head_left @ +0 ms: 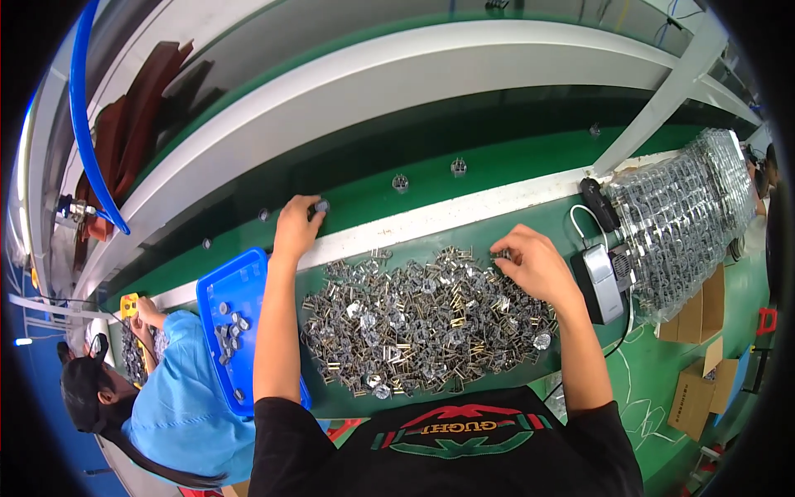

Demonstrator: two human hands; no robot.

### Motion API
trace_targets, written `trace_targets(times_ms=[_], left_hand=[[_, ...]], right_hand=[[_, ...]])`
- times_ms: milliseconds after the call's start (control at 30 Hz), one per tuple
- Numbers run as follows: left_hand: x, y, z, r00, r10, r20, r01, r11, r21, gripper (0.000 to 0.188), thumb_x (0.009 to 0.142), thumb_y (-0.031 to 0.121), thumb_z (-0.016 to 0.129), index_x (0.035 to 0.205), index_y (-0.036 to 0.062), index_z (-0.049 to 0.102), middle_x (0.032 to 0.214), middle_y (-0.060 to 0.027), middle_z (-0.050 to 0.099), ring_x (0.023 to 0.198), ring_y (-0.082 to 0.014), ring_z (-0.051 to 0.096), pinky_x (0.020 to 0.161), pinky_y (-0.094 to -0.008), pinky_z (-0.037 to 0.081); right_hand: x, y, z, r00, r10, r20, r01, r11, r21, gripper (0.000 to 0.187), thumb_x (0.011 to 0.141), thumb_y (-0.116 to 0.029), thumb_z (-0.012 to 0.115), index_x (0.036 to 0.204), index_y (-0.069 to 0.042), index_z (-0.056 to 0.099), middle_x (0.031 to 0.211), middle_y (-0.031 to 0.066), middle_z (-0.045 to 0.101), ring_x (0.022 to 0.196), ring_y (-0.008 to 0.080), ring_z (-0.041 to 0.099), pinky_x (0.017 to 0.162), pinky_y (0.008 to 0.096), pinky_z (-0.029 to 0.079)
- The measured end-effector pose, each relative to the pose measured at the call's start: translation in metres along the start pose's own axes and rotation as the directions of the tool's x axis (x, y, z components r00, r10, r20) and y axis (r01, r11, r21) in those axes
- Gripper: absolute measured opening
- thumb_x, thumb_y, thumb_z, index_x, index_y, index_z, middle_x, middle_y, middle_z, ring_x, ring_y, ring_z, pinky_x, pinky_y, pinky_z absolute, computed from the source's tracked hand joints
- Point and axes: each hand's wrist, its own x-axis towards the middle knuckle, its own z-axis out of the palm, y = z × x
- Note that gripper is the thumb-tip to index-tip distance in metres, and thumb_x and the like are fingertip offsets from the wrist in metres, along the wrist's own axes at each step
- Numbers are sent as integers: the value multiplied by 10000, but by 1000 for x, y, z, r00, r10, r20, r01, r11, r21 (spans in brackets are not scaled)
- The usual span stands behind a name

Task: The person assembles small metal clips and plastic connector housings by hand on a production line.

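My left hand (296,230) reaches over the white rail to the green belt, its fingers closed on a small round grey part (322,205) with a dark rim. My right hand (538,263) is at the right far edge of a big pile of small plug-like parts (431,323), clear and grey with brass-coloured pins. Between its thumb and fingertips is a small dark pinned part (501,254), partly hidden by the fingers. The pile lies on the green tabletop in front of me, between my forearms.
On the belt stand pinned parts (401,183) and smaller round ones (264,214). A blue tray (204,291) with several grey parts sits left of my left forearm. Clear plastic trays (671,224) are stacked at right, beside a white power bank-like box (603,283). A co-worker in blue (178,389) sits at left.
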Motion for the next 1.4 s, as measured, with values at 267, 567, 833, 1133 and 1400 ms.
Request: trace_targets(times_ms=[267, 567, 833, 1133, 1400], left_hand=[[-23, 93, -16, 981, -192, 29, 190, 920, -342, 333, 696, 39, 731, 1027, 30, 694, 836, -85, 641, 665, -100, 573, 580, -251, 462], [-77, 191, -31, 955, 49, 293, 205, 605, -770, 389, 696, -109, 682, 1075, -32, 646, 894, -69, 642, 705, -70, 594, 596, -187, 484], [-76, 178, -18, 991, -7, 133, 61, 909, -411, 373, 697, -39, 696, 1059, 54, 690, 866, -76, 656, 688, -105, 621, 584, -223, 506], [-79, 182, -18, 935, -17, 353, 257, 720, -645, 371, 727, 15, 723, 1094, 50, 683, 852, -73, 651, 666, -91, 615, 601, -230, 509], [-83, 202, -27, 927, 119, 356, 240, 542, -805, 405, 708, -95, 703, 1102, -12, 665, 891, -75, 623, 802, -106, 618, 697, -224, 564]], right_hand=[[-7, -19, 3, 948, -196, -249, 231, 966, 120, 165, 711, -27, 744, 850, -29, 655, 835, 78, 588, 763, 250, 596, 658, 333, 491], [-1, -82, 19, 781, -469, -413, 534, 844, 49, 194, 705, 8, 733, 883, -38, 671, 815, 51, 574, 674, 207, 584, 555, 303, 476], [-9, -69, 3, 824, -501, -266, 380, 835, -398, 162, 720, -12, 720, 877, -36, 688, 809, 49, 585, 692, 209, 573, 571, 327, 477], [-15, -48, 26, 821, -409, -397, 408, 908, -92, 170, 725, -36, 719, 888, -55, 676, 806, 26, 577, 668, 202, 589, 529, 327, 485], [-20, -77, 16, 837, -470, -281, 438, 882, -172, 192, 692, 4, 725, 864, -49, 658, 820, 39, 596, 659, 204, 588, 519, 304, 478]])
